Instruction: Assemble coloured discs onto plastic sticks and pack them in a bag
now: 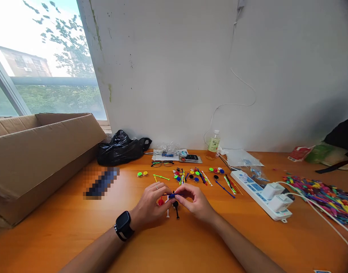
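Observation:
My left hand, with a ring and a black watch on the wrist, and my right hand meet over the orange table. Both pinch a small blue piece between their fingertips. Under the left fingers shows a red round piece. A black round piece on a thin black stick and a white stick hang or lie just below the hands. Beyond the hands lie several loose coloured discs and sticks.
A large open cardboard box fills the left. A black plastic bag, glasses, a phone and a bottle stand near the wall. A white power strip with chargers and a heap of coloured pieces lie at the right.

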`<state>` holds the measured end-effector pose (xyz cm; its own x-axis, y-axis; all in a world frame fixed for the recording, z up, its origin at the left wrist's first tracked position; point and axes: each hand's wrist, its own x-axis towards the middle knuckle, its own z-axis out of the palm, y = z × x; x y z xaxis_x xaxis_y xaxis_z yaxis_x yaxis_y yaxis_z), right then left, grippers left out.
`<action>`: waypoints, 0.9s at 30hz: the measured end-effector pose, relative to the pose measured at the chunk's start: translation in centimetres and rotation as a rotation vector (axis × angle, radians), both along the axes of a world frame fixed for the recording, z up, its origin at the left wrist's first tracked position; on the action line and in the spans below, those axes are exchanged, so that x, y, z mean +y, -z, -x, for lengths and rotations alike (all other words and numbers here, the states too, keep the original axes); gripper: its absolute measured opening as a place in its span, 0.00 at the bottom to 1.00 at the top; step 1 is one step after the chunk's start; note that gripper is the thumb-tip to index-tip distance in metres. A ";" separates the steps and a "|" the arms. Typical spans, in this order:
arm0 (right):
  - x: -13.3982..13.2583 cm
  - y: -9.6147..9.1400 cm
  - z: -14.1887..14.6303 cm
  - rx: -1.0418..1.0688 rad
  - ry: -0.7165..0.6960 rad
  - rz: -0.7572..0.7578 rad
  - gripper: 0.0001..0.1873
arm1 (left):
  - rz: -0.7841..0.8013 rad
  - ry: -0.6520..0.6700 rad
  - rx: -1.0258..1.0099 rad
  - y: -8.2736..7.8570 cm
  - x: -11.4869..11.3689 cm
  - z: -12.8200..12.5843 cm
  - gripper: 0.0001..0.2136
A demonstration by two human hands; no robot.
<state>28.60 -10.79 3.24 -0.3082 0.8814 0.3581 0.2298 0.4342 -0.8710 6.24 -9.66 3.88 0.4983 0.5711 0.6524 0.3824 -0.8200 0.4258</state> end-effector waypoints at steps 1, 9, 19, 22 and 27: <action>-0.2 -0.1 0.1 -0.040 0.032 -0.105 0.09 | 0.011 0.003 -0.009 0.0 0.0 0.0 0.03; -1.4 -0.7 0.1 -0.314 0.151 -0.595 0.12 | 0.014 -0.018 -0.033 0.5 0.1 0.2 0.02; -1.1 -0.2 0.6 -0.295 0.136 -0.575 0.04 | 0.146 -0.037 -0.115 0.9 0.0 -0.1 0.09; -1.0 -0.1 0.7 -0.235 0.142 -0.519 0.01 | 0.205 0.023 -0.178 1.0 -0.1 -0.4 0.12; -0.8 0.0 0.6 -0.175 0.170 -0.467 0.04 | 0.246 0.088 -0.331 1.3 -0.2 -1.0 0.19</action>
<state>28.02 -11.55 3.25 -0.2647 0.6833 0.6805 0.4554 0.7106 -0.5363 7.24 -9.90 2.58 0.3386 0.6941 0.6353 0.1250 -0.7023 0.7008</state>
